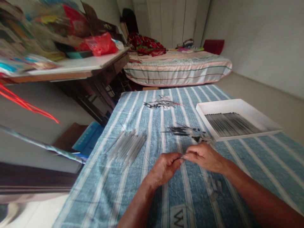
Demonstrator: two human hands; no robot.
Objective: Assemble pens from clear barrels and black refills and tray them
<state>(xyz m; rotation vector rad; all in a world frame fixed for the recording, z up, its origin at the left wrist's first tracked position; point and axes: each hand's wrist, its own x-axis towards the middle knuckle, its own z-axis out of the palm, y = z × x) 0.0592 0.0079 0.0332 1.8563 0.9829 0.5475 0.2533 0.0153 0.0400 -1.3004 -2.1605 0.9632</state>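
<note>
My left hand (167,166) and my right hand (204,156) meet over the cloth, both with fingers pinched together. Between their fingertips is a slim grey pen-like piece (182,156), mostly covered by the fingers. Left of my left hand lies a bundle of translucent grey pen tubes (128,147), side by side. Just beyond my right hand is a loose heap of thin black parts (181,130), with small clear and black bits at its right end. Several small pale pieces (214,186) lie below my right wrist, blurred.
A white shallow box (268,125) at the right holds a row of grey pens with dark tips. Farther back lies a pile of thin dark sticks (162,103). The striped blue cloth (142,196) covers the table. A cluttered desk (78,71) stands left, a bed (178,68) behind.
</note>
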